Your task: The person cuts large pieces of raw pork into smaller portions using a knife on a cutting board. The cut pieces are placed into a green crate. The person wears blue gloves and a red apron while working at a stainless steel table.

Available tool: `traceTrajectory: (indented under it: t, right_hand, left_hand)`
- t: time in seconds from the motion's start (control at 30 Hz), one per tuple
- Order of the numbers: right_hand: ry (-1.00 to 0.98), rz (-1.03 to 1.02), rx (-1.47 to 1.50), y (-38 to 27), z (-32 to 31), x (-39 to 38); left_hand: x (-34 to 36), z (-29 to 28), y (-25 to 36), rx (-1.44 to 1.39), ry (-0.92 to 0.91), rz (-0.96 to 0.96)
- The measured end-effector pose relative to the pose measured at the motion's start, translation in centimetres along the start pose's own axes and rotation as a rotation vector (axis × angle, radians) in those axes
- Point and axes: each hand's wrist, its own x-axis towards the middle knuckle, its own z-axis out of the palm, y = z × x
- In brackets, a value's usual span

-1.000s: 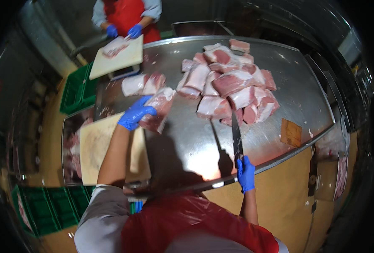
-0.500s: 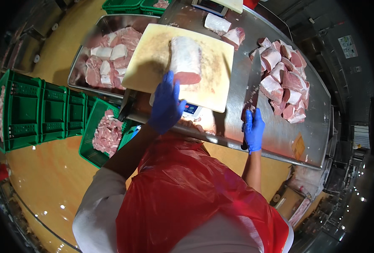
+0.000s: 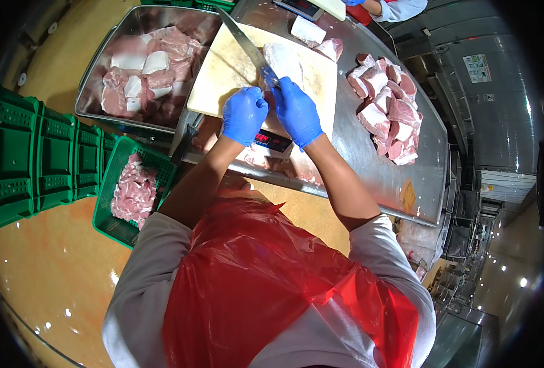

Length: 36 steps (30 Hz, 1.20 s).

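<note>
My right hand (image 3: 295, 113), gloved in blue, is closed around the handle of a long knife (image 3: 244, 43). The blade slants up and left over a pale cutting board (image 3: 223, 61). On that board lies a block of pork loin (image 3: 281, 58), its near end partly hidden by the knife and my hand. My left hand (image 3: 245, 115), also blue-gloved, is curled into a fist at the board's near edge, left of the loin. Whatever its fingers hold, if anything, is hidden. A scale (image 3: 273, 141) with a lit display shows below the board, between my wrists.
Left of the board stands a metal tub (image 3: 91, 92) with pork pieces. Green crates (image 3: 57, 150) and a green basket (image 3: 109, 211) of meat trimmings are beyond the table. Pork chunks (image 3: 388, 110) are heaped on the steel table (image 3: 339, 159). Another person's sleeve (image 3: 400, 9) shows at the top.
The knife in my right hand has swung from the right side of the table to over the board. My left hand has gone from open against the loin to a fist.
</note>
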Motion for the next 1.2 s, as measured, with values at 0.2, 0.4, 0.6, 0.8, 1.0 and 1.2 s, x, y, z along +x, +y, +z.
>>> traceTrajectory:
  t: [0.2, 0.4, 0.6, 0.8, 1.0, 1.2]
  right_hand:
    - [-0.263, -0.107, -0.200, 4.1, -2.8, -3.4]
    - [-0.553, -0.110, -0.499, 15.1, -11.7, -10.7]
    - [-0.247, -0.156, -0.277, 15.1, -14.4, -11.4]
    - [0.025, -0.181, 0.037, 12.8, -9.2, -7.8]
    - [-0.259, -0.354, -0.361, 17.6, -10.9, -7.7]
    - [-0.427, -0.381, -0.354, 15.7, -7.2, -3.0]
  left_hand:
    - [-1.4, 0.7, -0.8, 0.054, 0.070, 0.034]
    - [-2.3, -0.8, -1.9, 0.125, 0.113, 0.047]
    - [-3.1, -1.0, 3.3, -0.089, 0.128, 0.215]
    - [-2.8, 4.1, 5.3, 0.129, -0.105, 0.293]
    - [-5.1, 3.2, 2.6, -0.123, 0.092, 0.465]
    - [-5.6, 3.6, 3.9, -0.123, 0.123, 0.485]
